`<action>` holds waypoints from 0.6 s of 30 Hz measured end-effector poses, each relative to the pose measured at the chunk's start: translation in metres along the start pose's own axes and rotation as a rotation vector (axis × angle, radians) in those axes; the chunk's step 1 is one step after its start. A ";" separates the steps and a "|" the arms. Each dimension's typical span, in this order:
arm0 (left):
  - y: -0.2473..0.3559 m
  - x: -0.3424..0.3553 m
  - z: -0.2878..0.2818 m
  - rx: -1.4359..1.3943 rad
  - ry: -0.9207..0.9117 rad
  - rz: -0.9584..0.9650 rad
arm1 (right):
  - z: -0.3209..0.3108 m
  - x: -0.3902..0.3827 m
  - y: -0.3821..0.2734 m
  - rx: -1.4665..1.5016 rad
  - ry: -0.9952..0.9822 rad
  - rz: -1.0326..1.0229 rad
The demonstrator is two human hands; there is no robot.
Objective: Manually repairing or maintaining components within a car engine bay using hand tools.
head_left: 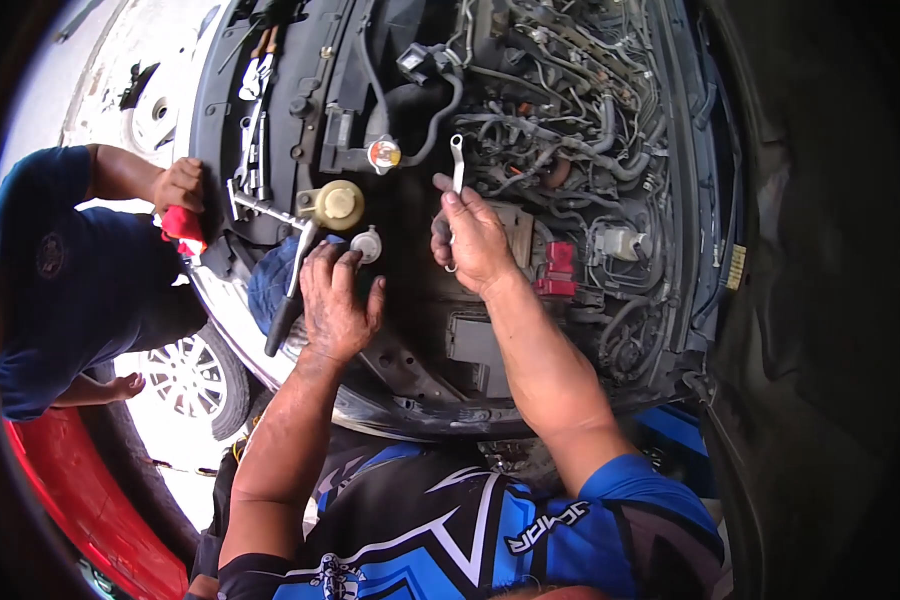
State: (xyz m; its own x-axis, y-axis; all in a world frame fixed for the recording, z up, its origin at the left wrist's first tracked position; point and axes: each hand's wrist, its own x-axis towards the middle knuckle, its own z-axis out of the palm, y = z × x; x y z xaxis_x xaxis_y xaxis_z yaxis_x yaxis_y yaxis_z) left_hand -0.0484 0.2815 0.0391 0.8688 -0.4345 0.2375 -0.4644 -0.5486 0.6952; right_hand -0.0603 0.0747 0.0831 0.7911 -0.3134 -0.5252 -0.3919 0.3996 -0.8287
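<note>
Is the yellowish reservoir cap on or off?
On. The yellowish cap sits on top of its reservoir in the engine bay, just above the left hand; no open neck shows.

a slim silver wrench stands nearly upright over the engine, open end up, lower shaft gripped.

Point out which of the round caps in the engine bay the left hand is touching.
The left hand rests its fingertips on the small pale grey cap. The large yellowish cap and the red-and-yellow cap sit farther up, both untouched.
</note>
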 end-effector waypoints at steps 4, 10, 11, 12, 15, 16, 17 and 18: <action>0.007 0.002 0.021 0.260 -0.137 -0.087 | -0.150 -0.001 -0.077 -0.181 0.287 -0.144; -0.001 -0.003 0.033 0.255 -0.028 0.009 | -0.357 0.062 -0.175 -1.521 0.701 -0.171; -0.001 -0.002 0.032 0.243 -0.010 0.045 | -0.375 0.080 -0.183 -1.648 0.630 -0.147; -0.005 -0.003 0.035 0.279 -0.022 0.043 | -0.391 0.099 -0.190 -1.775 0.559 -0.125; -0.003 -0.004 0.039 0.311 -0.007 0.012 | -0.401 0.147 -0.192 -1.725 0.482 -0.075; -0.002 -0.002 0.039 0.318 -0.005 0.025 | -0.399 0.158 -0.193 -1.712 0.457 -0.073; -0.001 -0.001 0.038 0.327 -0.009 0.020 | -0.385 0.163 -0.194 -1.776 0.431 -0.058; 0.001 0.000 0.037 0.334 -0.014 0.017 | -0.389 0.173 -0.192 -1.775 0.415 -0.060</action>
State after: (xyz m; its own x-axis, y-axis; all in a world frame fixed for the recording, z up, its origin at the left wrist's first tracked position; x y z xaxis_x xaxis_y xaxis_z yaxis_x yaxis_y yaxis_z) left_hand -0.0556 0.2545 0.0143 0.8593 -0.4537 0.2362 -0.5112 -0.7443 0.4297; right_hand -0.0307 -0.3912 0.0764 0.7755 -0.5710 -0.2694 -0.5676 -0.8174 0.0986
